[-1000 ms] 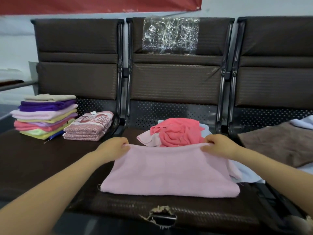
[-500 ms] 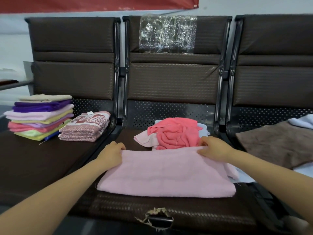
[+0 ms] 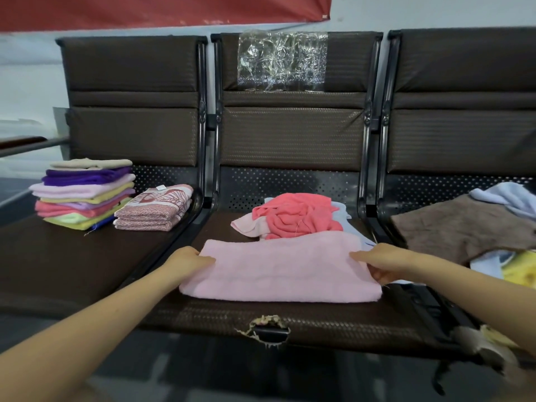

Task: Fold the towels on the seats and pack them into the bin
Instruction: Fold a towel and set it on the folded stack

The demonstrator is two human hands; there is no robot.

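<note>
A pale pink towel [image 3: 278, 271] lies folded flat on the middle seat [image 3: 290, 323]. My left hand [image 3: 188, 261] grips its left edge and my right hand [image 3: 380, 264] grips its right edge, fingers tucked under the cloth. Behind it sits a crumpled coral towel [image 3: 295, 216] on a light pink and a pale blue one. On the left seat stands a stack of folded towels [image 3: 84, 192] in several colours, with a folded red-patterned towel [image 3: 153, 211] beside it. No bin is in view.
A brown towel [image 3: 464, 227] is spread on the right seat, with pale blue cloth [image 3: 504, 198] behind it and yellow cloth [image 3: 519, 274] under its front edge. The middle seat's front edge is torn [image 3: 268, 330]. Seat backs rise behind everything.
Both hands have slid from the pink towel's far corners down to its side edges. The towel lies flatter on the seat, and the camera has shifted slightly.
</note>
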